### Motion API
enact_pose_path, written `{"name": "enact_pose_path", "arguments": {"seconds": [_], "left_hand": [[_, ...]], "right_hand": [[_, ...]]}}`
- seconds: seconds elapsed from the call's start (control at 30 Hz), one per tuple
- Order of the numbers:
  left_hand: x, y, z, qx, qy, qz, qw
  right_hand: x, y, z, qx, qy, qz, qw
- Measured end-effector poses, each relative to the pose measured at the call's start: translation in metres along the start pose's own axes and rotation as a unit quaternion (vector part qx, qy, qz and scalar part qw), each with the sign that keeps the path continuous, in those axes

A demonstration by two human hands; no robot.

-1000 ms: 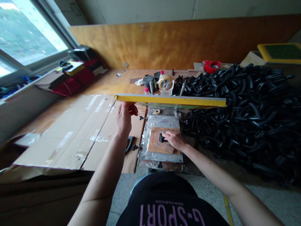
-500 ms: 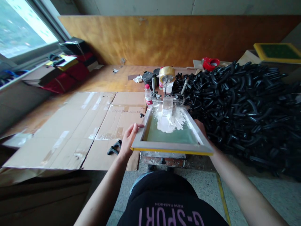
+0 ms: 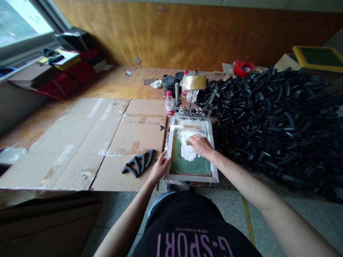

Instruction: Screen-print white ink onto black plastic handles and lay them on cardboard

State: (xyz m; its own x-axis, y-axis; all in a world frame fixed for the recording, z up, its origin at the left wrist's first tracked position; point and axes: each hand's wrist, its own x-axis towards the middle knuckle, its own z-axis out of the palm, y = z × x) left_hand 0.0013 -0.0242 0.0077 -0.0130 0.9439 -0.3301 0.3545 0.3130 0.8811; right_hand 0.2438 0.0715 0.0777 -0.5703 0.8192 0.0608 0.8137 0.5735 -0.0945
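- The right hand (image 3: 201, 145) pinches a small scraper (image 3: 189, 142) at white paste (image 3: 187, 152) pooled on the screen (image 3: 191, 177).
- The left hand (image 3: 161, 164) curls at its left rim; gripping or not, I can't tell.
- The screen lies beside cardboard (image 3: 115, 137), pale frame around green mesh.
- Beyond stand a red-capped bottle (image 3: 169, 106) and dark tub (image 3: 168, 82), contents unclear from here.

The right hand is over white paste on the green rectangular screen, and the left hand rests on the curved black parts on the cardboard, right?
No: the head view shows the left hand at the left edge of the grey rectangular frame, not on the curved black parts. The rest stands.
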Motion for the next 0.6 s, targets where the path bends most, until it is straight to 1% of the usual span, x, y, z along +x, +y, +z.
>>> {"name": "enact_pose_path", "arguments": {"seconds": [0.1, 0.17, 0.2, 0.27, 0.33, 0.37, 0.4, 0.47, 0.53, 0.6], "left_hand": [[0.0, -0.002, 0.0, -0.007, -0.006, -0.007, 1.0], [0.0, -0.002, 0.0, -0.008, -0.005, -0.007, 1.0], [0.0, -0.002, 0.0, -0.007, -0.003, -0.008, 1.0], [0.0, -0.002, 0.0, -0.006, 0.001, -0.009, 1.0], [0.0, -0.001, 0.001, -0.008, 0.004, -0.011, 1.0], [0.0, -0.001, 0.001, -0.012, 0.006, -0.012, 1.0], [0.0, 0.0, 0.001, -0.018, 0.008, -0.012, 1.0], [-0.001, 0.001, 0.002, -0.03, 0.01, -0.012, 0.999], [-0.002, 0.005, 0.001, -0.037, 0.012, -0.014, 0.999], [-0.005, 0.014, -0.002, -0.051, 0.01, -0.014, 0.999]], "right_hand": [[-0.032, -0.002, -0.004, 0.017, -0.024, -0.115, 0.993], [-0.039, 0.001, -0.01, 0.028, -0.045, -0.169, 0.984], [-0.038, 0.003, -0.013, 0.031, -0.05, -0.18, 0.982], [-0.033, 0.004, -0.014, 0.031, -0.035, -0.16, 0.986], [-0.03, 0.001, -0.008, 0.015, 0.002, -0.121, 0.992], [-0.032, -0.002, -0.004, 0.007, 0.017, -0.113, 0.993], [-0.036, -0.005, 0.0, 0.003, 0.025, -0.115, 0.993], [-0.043, -0.009, 0.006, 0.011, 0.018, -0.136, 0.99], [-0.043, -0.008, 0.003, 0.034, 0.011, -0.129, 0.991], [-0.028, -0.004, -0.008, 0.06, 0.023, -0.083, 0.995]]}}
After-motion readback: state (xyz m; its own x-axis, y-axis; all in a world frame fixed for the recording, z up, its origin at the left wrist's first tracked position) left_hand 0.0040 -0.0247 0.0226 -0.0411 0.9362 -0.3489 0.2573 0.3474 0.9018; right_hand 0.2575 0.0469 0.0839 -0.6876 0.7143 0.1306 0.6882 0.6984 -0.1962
